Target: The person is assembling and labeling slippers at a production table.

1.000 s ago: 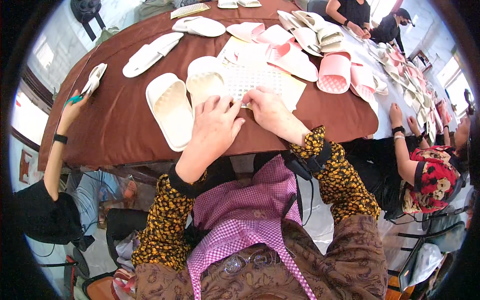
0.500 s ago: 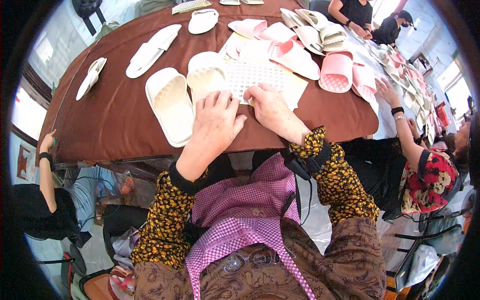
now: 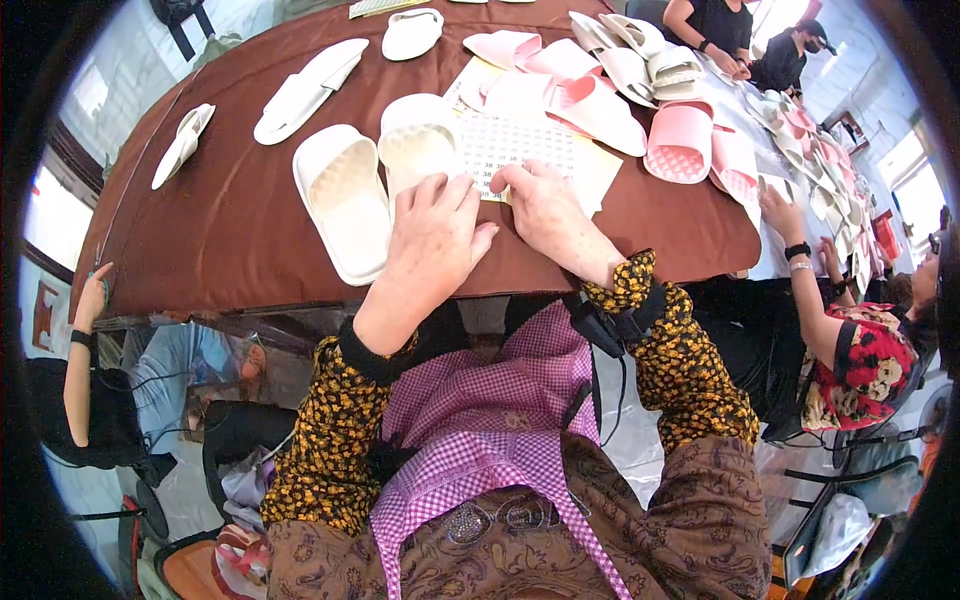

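Observation:
A pair of cream slippers lies on the brown-covered table in front of me, one the left slipper and one the right slipper. My left hand rests over the heel of the right slipper, its fingers stretched out and hiding that end. Just beside it, my right hand is at the near edge of a white sheet of small printed labels. Its thumb and forefinger are drawn together in a pinch; whatever is between the fingertips is too small to make out.
Several pink slippers lie behind the sheet, with cream ones beyond. More white slippers are spread over the far left of the brown cloth. Co-workers sit at both sides; one's hand works by a slipper heap.
My right forefinger has drawn back slightly from the label sheet, toward my left hand. The whole view has shifted a little. My left hand stays on the slipper.

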Demonstrator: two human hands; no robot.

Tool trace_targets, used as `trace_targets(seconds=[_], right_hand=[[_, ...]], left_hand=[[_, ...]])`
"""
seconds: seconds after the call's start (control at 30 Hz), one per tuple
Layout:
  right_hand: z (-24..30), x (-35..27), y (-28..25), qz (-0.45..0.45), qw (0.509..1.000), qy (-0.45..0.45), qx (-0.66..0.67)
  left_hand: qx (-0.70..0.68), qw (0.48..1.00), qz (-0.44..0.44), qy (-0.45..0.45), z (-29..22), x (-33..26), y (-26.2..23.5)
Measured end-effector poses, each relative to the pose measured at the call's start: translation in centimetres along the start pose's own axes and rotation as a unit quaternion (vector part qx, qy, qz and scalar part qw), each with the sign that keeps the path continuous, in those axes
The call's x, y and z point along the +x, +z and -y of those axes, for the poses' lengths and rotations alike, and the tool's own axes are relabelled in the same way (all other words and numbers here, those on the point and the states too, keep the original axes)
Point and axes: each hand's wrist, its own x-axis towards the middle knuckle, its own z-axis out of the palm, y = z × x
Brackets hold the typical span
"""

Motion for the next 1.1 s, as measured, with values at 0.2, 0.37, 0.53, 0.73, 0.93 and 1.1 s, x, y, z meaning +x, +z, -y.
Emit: trace_targets(seconds=[0.2,0.37,0.53,0.73,0.93,1.1], right_hand=[[-0.42,0.1,0.04,0.006,1.0,-0.008,0.011],[-0.59,0.09,0.28,-0.028,0.999,-0.012,0.045],[-0.43,-0.04,0.25,-0.032,0.999,-0.023,0.006],[-0.58,0.11,0.17,-0.021,1.0,-0.021,0.0],[-0.96,0.09,0.49,-0.021,0.999,-0.018,0.031],[-0.5,0.03,0.28,-0.024,0.999,-0.023,0.005]], left_hand=[[0.005,1.0,-0.004,0.002,0.11,-0.03,0.22],[0.009,1.0,-0.011,0.007,0.09,-0.01,0.28],[0.008,1.0,0.001,0.003,0.14,0.05,0.31],[0.005,1.0,0.007,-0.003,-0.01,0.13,0.12],[0.007,1.0,-0.003,0.003,0.22,0.09,0.42],[0.014,0.999,-0.034,0.016,0.3,0.09,0.56]])
